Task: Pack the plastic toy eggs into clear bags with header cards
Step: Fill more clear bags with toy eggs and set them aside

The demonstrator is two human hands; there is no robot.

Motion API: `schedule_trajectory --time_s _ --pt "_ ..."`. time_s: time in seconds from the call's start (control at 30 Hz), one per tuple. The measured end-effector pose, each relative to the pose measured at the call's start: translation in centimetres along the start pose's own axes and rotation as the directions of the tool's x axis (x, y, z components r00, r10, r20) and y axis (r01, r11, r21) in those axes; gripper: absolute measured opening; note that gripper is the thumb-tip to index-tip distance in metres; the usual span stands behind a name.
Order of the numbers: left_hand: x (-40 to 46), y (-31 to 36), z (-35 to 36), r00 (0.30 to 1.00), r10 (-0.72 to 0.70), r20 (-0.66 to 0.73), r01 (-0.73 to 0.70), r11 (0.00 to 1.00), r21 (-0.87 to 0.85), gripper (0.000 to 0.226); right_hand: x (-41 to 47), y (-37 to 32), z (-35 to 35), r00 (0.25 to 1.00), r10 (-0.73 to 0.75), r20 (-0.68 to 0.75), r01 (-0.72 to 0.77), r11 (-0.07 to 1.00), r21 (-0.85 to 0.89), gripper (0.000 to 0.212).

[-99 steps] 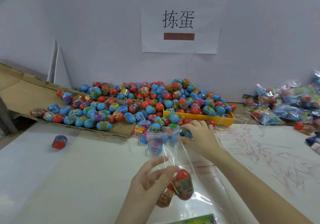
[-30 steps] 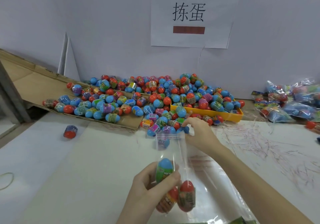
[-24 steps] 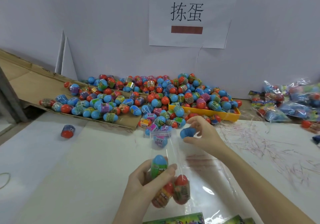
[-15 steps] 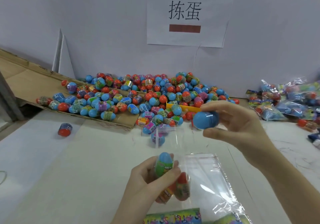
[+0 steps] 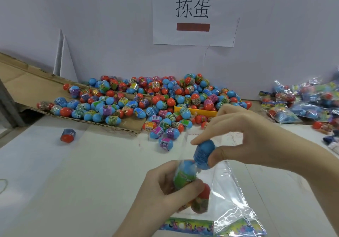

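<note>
Loading step, head view. At lower centre of the frame the left hand grips a clear plastic bag around the eggs already inside: a blue-topped egg with a green wrapper and, below it, a red-topped egg. Just above, the right hand pinches a blue plastic toy egg between thumb and fingers, its lower end at or just inside the bag mouth, close to the green-wrapped egg. A printed header card lies at the lower edge. The loose pile of blue and red toy eggs fills mid-frame, spilling over a yellow tray and a cardboard sheet; filled bags sit at right on the white tabletop. The next move likely calls for pushing the egg fully in and letting go; whether the bag then holds enough cannot be told.
</note>
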State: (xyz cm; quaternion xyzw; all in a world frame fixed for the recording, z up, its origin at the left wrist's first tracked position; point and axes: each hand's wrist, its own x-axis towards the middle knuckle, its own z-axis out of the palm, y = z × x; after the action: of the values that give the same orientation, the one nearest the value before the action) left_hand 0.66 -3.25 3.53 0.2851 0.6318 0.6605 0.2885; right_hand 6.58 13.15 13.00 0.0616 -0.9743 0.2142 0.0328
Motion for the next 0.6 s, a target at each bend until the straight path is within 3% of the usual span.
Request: schedule_trajectory --time_s 0.1,0.27,0.4,0.47,0.53,0.57,0.6 --pt "0.0 0.2 -0.2 1.0 -0.001 0.001 0.001 0.999 -0.042 0.032 -0.3 0.5 0.0 0.998 0.008 0.057 -0.009 1.0 0.02 0.028" --pt "0.1 0.1 0.1 0.999 -0.019 -0.032 0.014 0.989 -0.145 0.024 -0.3 1.0 0.5 0.995 -0.052 0.08 0.054 0.998 -0.032 0.049" --pt "0.2 0.3 0.2 1.0 -0.026 -0.013 0.023 0.981 -0.192 0.026 -0.5 0.6 1.4 0.998 -0.059 0.028 0.061 0.995 -0.083 0.038" --pt "0.3 0.4 0.2 0.999 -0.035 -0.02 0.029 0.971 -0.238 0.034 -0.8 0.6 2.0 0.967 -0.039 -0.253 0.056 0.997 0.058 0.038" --pt "0.4 0.5 0.2 0.999 -0.035 -0.031 0.026 0.967 -0.254 0.034 -1.2 0.6 2.7 0.833 0.136 -0.537 0.049 0.947 0.316 0.045" --pt "0.4 0.5 0.2 0.999 -0.033 -0.025 0.026 0.969 -0.245 0.033 -1.3 0.5 3.0 0.799 0.263 -0.54 0.028 0.882 0.471 0.051" --pt "0.3 0.4 0.3 0.999 -0.033 -0.02 0.027 0.972 -0.233 0.032 -1.3 0.3 3.3 0.812 0.359 -0.46 -0.014 0.8 0.599 0.058"
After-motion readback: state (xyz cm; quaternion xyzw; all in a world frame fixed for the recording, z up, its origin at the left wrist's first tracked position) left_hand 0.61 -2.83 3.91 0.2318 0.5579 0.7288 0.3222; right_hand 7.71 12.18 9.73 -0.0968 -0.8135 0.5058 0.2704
